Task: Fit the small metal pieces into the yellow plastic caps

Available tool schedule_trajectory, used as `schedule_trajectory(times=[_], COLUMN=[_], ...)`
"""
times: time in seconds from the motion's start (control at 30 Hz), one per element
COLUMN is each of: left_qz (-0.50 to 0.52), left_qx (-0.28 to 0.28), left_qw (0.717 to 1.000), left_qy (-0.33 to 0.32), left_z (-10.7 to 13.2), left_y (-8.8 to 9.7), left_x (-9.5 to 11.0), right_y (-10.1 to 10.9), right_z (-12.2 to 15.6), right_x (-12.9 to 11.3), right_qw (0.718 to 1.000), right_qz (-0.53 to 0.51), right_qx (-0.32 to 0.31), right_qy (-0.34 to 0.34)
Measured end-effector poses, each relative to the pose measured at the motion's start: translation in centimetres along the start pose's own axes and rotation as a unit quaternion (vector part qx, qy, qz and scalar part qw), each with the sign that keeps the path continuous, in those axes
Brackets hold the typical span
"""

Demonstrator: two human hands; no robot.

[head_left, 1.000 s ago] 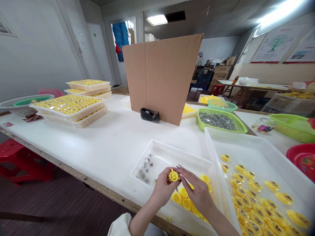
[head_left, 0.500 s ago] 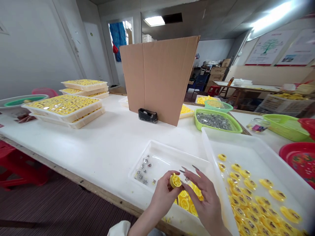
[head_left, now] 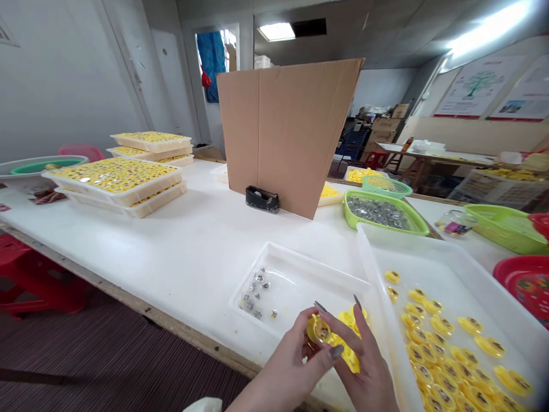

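Left fingers [head_left: 315, 366] curl closed round the yellow piece [head_left: 313, 329], its clear face [head_left: 323, 333] toward me, likely to steady it | right fingers [head_left: 342, 328] spread beside it, my grip there unclear | piece over white tray [head_left: 295, 280], presumably for easy reach.

Trays [head_left: 160, 201] of yellow parts [head_left: 115, 176] are standing stacked on a long table [head_left: 193, 252], a basket [head_left: 386, 228] is holding clear bits [head_left: 377, 210], and boxes [head_left: 383, 124] are sitting behind: a small workshop.
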State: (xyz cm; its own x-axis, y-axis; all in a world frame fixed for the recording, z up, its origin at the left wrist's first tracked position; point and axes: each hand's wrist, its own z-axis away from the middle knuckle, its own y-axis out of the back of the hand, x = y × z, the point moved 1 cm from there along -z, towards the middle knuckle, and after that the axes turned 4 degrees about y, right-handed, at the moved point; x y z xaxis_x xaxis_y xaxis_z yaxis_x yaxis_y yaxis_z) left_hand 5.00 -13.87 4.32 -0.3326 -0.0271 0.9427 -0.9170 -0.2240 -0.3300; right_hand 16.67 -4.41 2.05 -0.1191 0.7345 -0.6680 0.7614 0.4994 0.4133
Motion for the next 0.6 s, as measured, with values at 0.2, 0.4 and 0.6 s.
schedule_trajectory(times=[0.2, 0.4, 0.6], left_qz=[-0.011, -0.127, -0.138], left_qx=[0.085, 0.063, 0.023], left_qw=[0.996, 0.99, 0.99], left_qy=[-0.023, -0.008, -0.023], left_z=[-0.2, 0.8, 1.4], left_y=[0.2, 1.5, 2.2], left_x=[-1.5, -0.3, 0.1], right_y=[-1.0, -1.3, -0.9], right_z=[-0.5, -0.8, -1.0], right_x=[-0.6, -1.6, -2.0], right_qw=[0.998, 0.994, 0.985], right_qz=[0.027, 0.08, 0.11], right_qx=[0.002, -0.048, -0.086], right_qy=[0.049, 0.049, 0.103])
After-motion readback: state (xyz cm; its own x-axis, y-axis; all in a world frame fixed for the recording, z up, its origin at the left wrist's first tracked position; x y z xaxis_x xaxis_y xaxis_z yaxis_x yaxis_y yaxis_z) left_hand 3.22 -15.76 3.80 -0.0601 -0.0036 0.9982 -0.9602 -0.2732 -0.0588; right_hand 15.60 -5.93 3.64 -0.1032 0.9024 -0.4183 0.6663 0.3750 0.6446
